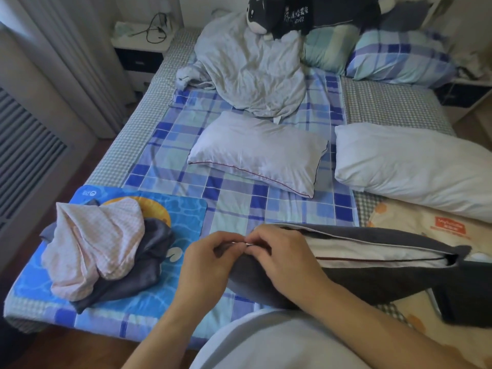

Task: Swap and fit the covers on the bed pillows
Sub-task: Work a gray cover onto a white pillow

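Zip end of dark cover, pinched by left hand and right hand at near bed edge: pillow inside, opening unclosed; two bare pillows and spare covers apparently remain.

Bed with grey check sheet fills the room centre. Pale curtains hang far left, a ribbed radiator below them. White nightstand far left carries a black cable. Brown wood floor left. Dim daylight.
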